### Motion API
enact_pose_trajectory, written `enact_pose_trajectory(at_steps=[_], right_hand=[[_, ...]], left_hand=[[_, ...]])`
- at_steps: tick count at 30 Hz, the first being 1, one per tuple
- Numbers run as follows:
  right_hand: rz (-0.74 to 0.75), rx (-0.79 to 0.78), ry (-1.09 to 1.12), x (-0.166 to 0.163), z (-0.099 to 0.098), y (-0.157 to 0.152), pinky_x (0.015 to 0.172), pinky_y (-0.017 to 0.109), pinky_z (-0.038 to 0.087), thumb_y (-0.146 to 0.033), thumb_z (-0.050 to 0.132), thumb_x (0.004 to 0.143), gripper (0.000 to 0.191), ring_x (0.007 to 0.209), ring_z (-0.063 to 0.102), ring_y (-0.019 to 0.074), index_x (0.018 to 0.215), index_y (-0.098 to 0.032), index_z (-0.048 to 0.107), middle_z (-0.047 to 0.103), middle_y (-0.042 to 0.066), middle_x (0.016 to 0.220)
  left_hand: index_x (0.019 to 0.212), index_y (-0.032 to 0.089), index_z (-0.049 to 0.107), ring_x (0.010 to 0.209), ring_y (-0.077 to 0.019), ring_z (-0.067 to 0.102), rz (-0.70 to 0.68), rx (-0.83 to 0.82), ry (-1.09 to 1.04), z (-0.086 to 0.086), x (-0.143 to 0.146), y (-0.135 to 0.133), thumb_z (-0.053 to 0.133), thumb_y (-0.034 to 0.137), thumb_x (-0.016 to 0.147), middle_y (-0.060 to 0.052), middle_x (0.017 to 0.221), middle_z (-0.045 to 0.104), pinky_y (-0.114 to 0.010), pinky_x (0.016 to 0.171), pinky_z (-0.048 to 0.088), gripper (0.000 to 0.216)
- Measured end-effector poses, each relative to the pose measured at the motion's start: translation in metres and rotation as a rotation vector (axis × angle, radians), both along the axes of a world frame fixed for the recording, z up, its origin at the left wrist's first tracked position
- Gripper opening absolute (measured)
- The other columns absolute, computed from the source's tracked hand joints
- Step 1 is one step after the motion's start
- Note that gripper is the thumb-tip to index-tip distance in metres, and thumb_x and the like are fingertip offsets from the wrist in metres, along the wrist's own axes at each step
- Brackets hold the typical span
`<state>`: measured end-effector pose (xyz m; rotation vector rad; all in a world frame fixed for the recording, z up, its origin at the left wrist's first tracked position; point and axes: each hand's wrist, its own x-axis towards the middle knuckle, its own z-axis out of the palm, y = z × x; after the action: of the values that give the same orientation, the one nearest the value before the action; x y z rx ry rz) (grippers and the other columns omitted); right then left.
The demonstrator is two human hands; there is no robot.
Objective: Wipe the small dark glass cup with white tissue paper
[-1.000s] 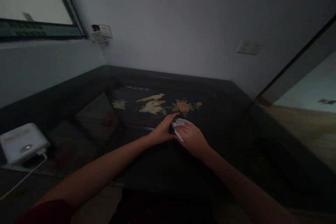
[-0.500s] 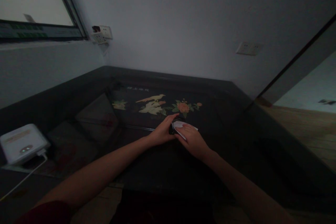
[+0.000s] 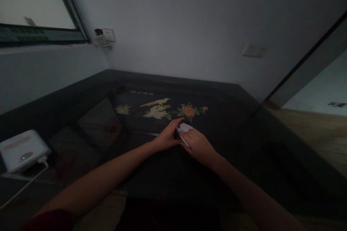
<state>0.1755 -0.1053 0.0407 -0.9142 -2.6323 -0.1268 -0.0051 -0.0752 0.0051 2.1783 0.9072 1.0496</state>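
My left hand (image 3: 168, 136) is closed around a small dark, glossy object (image 3: 176, 132), gripping its left side; its kind cannot be made out in the dim light. Pressed against the right face of that object is a white cloth or tissue (image 3: 185, 127), held under the fingers of my right hand (image 3: 197, 143). The two hands meet over the dark tabletop (image 3: 168, 173), just in front of a tray-like panel decorated with a bird and flowers (image 3: 189, 110). Much of the dark object is hidden by my fingers.
At the left stands a white box-shaped device (image 3: 23, 149) with a small green light and a white cable (image 3: 25, 187) plugged in. Wall sockets (image 3: 255, 50) sit above the table on the right, with more sockets (image 3: 104, 38) in the left corner. A long dark object (image 3: 290, 169) lies at the right.
My right hand has shifted slightly down and left with the white cloth or tissue against the dark object. My left hand stays nearly in place.
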Motion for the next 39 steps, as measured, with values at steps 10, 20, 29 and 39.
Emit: enact_pose_trajectory(at_steps=[10,20,29,39], right_hand=[[-0.038,0.015,-0.056,0.0011,0.0037,-0.0003,0.093,0.045,0.047,-0.022,0.053,0.087,0.024,0.098,0.06,0.027,0.106,-0.011,0.063,0.067,0.015,0.104],[-0.031,-0.19,0.187,-0.0002,0.0003,-0.004,0.094,0.041,0.047,-0.027,0.051,0.089,0.029,0.101,0.061,0.0241,0.112,-0.011,0.06,0.067,0.014,0.108],[-0.047,0.017,-0.025,-0.0005,-0.0008,-0.0008,0.091,0.042,0.047,-0.023,0.054,0.087,0.029,0.098,0.061,0.0255,0.112,-0.009,0.061,0.067,0.016,0.104],[-0.029,0.023,-0.004,0.0008,0.0013,0.0007,0.091,0.042,0.047,-0.022,0.057,0.085,0.023,0.098,0.06,0.0258,0.105,-0.011,0.063,0.068,0.014,0.103]], left_hand=[[0.141,0.021,0.027,0.131,-0.0282,0.037,0.001,0.016,0.017,-0.0017,-0.0007,0.0005,0.074,0.023,0.069,-0.016,0.139,0.039,-0.049,0.109,0.03,0.086],[0.141,0.019,0.028,0.13,-0.0295,0.037,-0.005,-0.005,0.009,0.0012,-0.0007,-0.0004,0.076,0.024,0.068,-0.017,0.139,0.039,-0.049,0.109,0.03,0.088],[0.141,0.02,0.027,0.131,-0.0292,0.037,-0.015,0.025,0.007,-0.0007,-0.0001,0.0005,0.076,0.025,0.067,-0.017,0.139,0.039,-0.049,0.109,0.03,0.089],[0.141,0.02,0.027,0.131,-0.0281,0.037,-0.008,0.019,0.02,-0.0011,-0.0003,0.0004,0.076,0.023,0.067,-0.016,0.139,0.039,-0.048,0.109,0.031,0.089]])
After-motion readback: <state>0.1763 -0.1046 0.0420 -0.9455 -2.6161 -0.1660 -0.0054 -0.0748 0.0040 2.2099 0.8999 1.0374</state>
